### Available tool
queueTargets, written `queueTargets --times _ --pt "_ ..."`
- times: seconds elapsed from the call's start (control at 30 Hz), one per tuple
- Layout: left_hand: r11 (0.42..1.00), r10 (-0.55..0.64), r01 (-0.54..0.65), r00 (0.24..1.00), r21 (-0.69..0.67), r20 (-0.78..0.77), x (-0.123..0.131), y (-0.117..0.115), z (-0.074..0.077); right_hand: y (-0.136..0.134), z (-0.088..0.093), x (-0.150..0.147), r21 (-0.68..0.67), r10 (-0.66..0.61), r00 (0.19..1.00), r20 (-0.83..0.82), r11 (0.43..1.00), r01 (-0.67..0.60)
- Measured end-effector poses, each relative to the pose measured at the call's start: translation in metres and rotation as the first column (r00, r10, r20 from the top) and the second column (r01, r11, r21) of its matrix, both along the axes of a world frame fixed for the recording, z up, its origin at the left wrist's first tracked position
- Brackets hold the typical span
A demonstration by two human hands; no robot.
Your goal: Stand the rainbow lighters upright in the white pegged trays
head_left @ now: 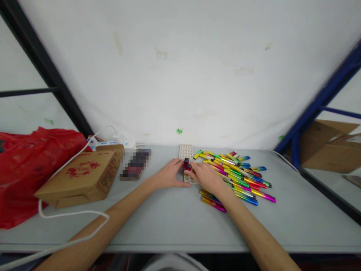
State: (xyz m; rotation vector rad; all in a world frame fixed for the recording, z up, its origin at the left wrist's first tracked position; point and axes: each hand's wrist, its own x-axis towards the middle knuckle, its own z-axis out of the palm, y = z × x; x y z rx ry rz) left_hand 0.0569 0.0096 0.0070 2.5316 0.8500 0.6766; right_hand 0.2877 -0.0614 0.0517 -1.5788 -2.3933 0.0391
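Observation:
My left hand [168, 174] and my right hand [205, 175] meet over the near end of a white gridded tray [185, 151] on the grey table [169, 214]. Between their fingertips stands a small red and black object [186, 164], which looks like a lighter set upright in the tray. The fingers of both hands are curled and pinched around it. A heap of several bright multicoloured lighters [239, 175] lies just right of my right hand, some of them under my wrist.
A brown cardboard box with red print [81, 178] sits at the left, a red plastic bag [28, 165] beside it. A white cable [73, 214] loops across the front left. A dark pixelated item [135, 163] lies behind. Blue shelf frame [316, 109] at right.

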Motion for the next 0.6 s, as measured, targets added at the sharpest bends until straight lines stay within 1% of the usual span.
queueTargets --times 0.07,0.1,0.17,0.23,0.27,0.33,0.4,0.47,0.53,0.6 --pt "1.0 0.002 -0.002 1.0 -0.006 -0.007 0.0 0.0 0.001 0.0 0.002 -0.004 -0.009 -0.034 0.997 0.071 0.999 0.035" --pt "1.0 0.006 -0.006 1.0 -0.008 -0.01 0.0 0.0 0.001 0.0 0.003 -0.003 -0.02 -0.035 0.997 0.071 0.999 0.037" --pt "1.0 0.012 -0.012 1.0 -0.01 -0.013 0.001 0.0 0.001 0.002 0.003 0.007 -0.024 -0.006 1.0 -0.007 1.0 0.006" --pt "1.0 0.013 -0.014 1.0 -0.007 -0.009 0.002 0.0 0.001 0.006 0.002 0.026 0.02 0.026 0.99 -0.137 1.0 -0.024" --pt "1.0 0.013 -0.013 1.0 -0.002 -0.006 0.002 0.0 0.0 0.009 0.001 0.036 0.052 0.022 0.982 -0.19 0.999 -0.013" --pt "1.0 0.012 -0.012 1.0 0.011 -0.005 0.003 0.0 -0.001 0.02 -0.001 0.057 0.1 -0.039 0.972 -0.231 0.993 0.064" --pt "0.999 0.017 -0.017 1.0 0.028 -0.012 0.003 0.0 -0.002 0.033 -0.003 0.072 0.11 -0.134 0.972 -0.192 0.981 0.157" --pt "0.999 0.025 -0.024 0.999 0.047 -0.02 0.003 0.0 -0.003 0.047 -0.002 0.08 0.096 -0.22 0.97 -0.104 0.968 0.23" --pt "0.998 0.028 -0.027 0.999 0.061 -0.021 0.003 0.0 -0.003 0.059 0.001 0.081 0.06 -0.283 0.959 -0.001 0.958 0.282" --pt "0.998 0.024 -0.023 1.0 0.063 -0.016 0.002 0.0 -0.003 0.067 0.005 0.077 -0.008 -0.319 0.944 0.088 0.947 0.321"
